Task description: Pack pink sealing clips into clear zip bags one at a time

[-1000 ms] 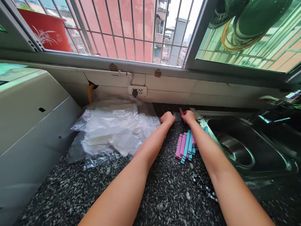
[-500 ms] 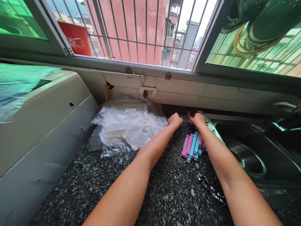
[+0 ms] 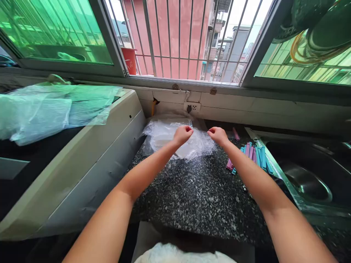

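Observation:
My left hand [image 3: 182,134] and my right hand [image 3: 218,135] hover close together over a heap of clear plastic bags [image 3: 175,137] at the back of the speckled black counter [image 3: 197,193]. Both have their fingers curled in a pinch, and each seems to grip an edge of a clear plastic bag [image 3: 197,145] stretched between them. To the right of my right hand lies a bundle of pink and blue sealing clips [image 3: 255,153]. A single pink clip [image 3: 236,134] rests alone near the back wall.
A steel sink [image 3: 307,179] is set into the counter on the right. A white appliance [image 3: 82,160] stands on the left with crumpled plastic sheeting [image 3: 49,109] on top. A wall socket [image 3: 192,107] sits below the barred window [image 3: 178,36].
Both hands have left the pink clip at the back wall and moved left over the plastic bags. The view has swung left and pulled back.

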A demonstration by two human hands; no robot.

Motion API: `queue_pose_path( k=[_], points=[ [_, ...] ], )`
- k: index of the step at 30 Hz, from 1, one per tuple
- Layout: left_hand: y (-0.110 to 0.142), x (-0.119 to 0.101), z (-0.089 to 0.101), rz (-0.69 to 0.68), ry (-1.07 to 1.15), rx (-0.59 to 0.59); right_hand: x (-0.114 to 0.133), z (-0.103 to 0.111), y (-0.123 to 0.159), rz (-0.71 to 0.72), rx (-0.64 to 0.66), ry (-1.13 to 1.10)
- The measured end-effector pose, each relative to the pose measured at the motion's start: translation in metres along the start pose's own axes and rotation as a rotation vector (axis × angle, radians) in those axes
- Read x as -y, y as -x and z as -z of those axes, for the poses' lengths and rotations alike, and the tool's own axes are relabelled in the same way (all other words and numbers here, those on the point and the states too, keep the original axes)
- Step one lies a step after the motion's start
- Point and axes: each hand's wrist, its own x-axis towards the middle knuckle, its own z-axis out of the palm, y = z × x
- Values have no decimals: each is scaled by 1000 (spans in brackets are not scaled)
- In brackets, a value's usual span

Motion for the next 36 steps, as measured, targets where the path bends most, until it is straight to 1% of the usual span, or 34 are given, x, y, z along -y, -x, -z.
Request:
queue_pose_path(
  k=[1,3,4,6,8,11,13,16,20,22,27,31,33,36],
  points=[
    [6,10,13,13,-25,-32,10,-6,6,34,24,-16],
    [18,27,33,19,-93,-54,26,-18,19,85,72,-32],
    [25,34,39,16,-136,-56,33,-24,27,103,96,-33],
    [41,43,43,-34,-230,-23,41,-33,41,121,137,-22],
    [56,47,39,-125,-333,21,44,-39,54,121,157,6],
    [72,47,25,-291,-475,104,42,-43,69,107,166,50],
    [76,46,15,-405,-567,161,38,-44,75,96,170,69],
    [74,44,5,-487,-649,216,34,-46,78,75,171,80],
    [69,47,-2,-504,-729,283,36,-53,79,19,151,86],
    [67,50,-4,-493,-746,294,38,-57,79,-4,142,83],
    [67,54,-7,-471,-757,276,39,-60,79,-25,126,52],
    [66,50,-9,-524,-758,252,35,-60,79,-49,115,20],
    [64,47,-10,-554,-751,284,34,-61,78,-58,120,-1],
    [61,45,-13,-548,-746,348,32,-61,79,-50,123,-36]
  ],
)
